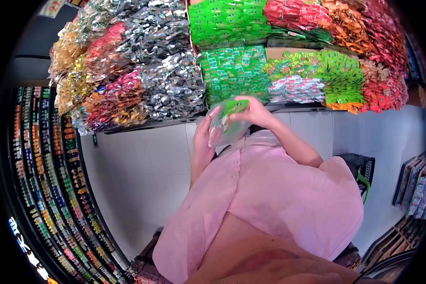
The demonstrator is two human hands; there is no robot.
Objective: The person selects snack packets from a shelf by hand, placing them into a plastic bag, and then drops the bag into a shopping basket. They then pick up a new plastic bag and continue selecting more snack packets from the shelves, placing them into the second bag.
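My left hand (pixel 203 136) holds a clear plastic bag (pixel 228 128) from the side; the bag has a few green-wrapped pieces inside. My right hand (pixel 254 111) pinches a small green packet (pixel 235 106) at the mouth of the bag. Both hands are raised in front of my pink shirt, close to a display of wrapped sweets. The nearest heap is the green packets (pixel 232 71), just beyond my hands.
The sweets display (pixel 165 80) holds silver, gold, orange, red and green heaps. A black shopping basket (pixel 360 171) with a green handle stands on the white tiled floor (pixel 142 175) at the right. Shelves of small goods (pixel 47 180) line the left; more racks (pixel 414 189) stand at the far right.
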